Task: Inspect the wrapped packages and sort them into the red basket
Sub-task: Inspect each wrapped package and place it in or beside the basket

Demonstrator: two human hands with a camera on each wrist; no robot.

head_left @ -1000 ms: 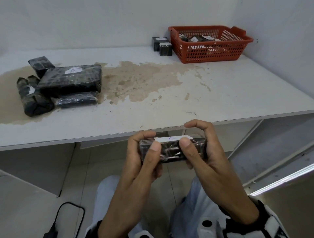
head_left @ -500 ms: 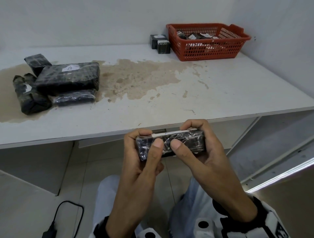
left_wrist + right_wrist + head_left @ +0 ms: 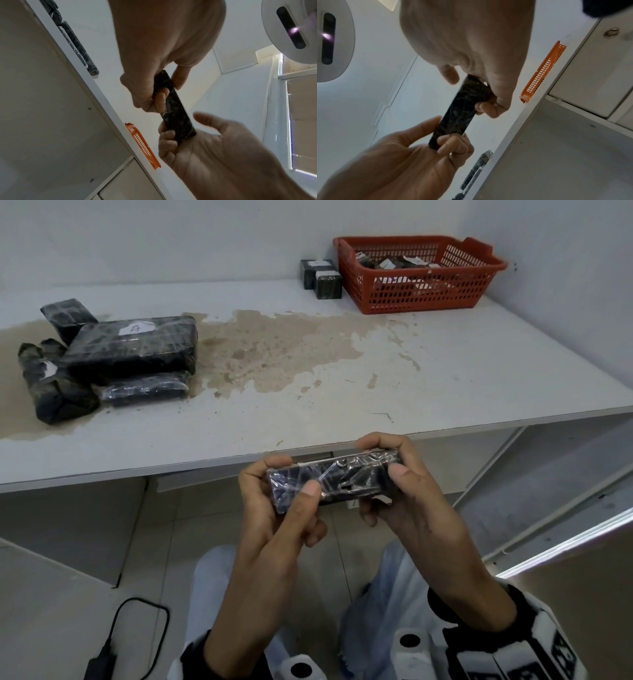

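A small black package (image 3: 346, 479) in clear wrap hangs in front of the table edge, level, held at both ends. My left hand (image 3: 289, 482) pinches its left end, thumb on the near face. My right hand (image 3: 383, 460) grips the right end, its forefinger curled over the top. Only a thin strip of the white label shows along the top edge. The left wrist view shows the package (image 3: 176, 112) between my left hand (image 3: 181, 135) and right hand (image 3: 154, 92). The red basket (image 3: 421, 292) stands at the table's far right and holds several wrapped packages.
A pile of several black wrapped packages (image 3: 130, 350) lies at the left of the white table (image 3: 445, 378), on a brown stain. Two small packages (image 3: 323, 280) stand just left of the basket. A wall runs along the right. A black cable (image 3: 137, 611) lies on the floor.
The package has been turned in my hands, so its white label has rolled from facing up to the far top edge. My right thumb has slid out to the right end.
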